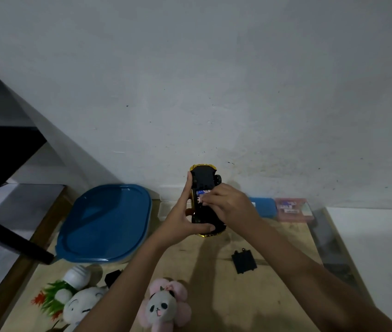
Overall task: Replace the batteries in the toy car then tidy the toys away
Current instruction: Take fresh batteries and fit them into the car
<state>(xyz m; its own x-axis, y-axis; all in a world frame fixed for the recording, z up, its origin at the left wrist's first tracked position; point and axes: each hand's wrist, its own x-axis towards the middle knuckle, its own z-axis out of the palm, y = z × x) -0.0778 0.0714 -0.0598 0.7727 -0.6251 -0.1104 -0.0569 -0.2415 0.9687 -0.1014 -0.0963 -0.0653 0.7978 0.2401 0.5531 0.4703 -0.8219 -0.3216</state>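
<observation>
Surface: wooden table by wall.
Left hand: clasps upturned toy car.
Right hand: pinches battery crosswise over it.

Holding the toy car upside down at the centre of the frame, black underside facing the camera, gold body edging both ends, length running up the picture. Clasping its left flank in the left hand, thumb crossing the near end. Pinching a battery in the right hand at the open compartment, just beside a blue-labelled battery sitting inside. Showing the black battery cover lying flat on the tabletop, lower right of the car and apart from it. Showing a white plush, a pink panda plush and a leafy green toy lying along the lower left.
</observation>
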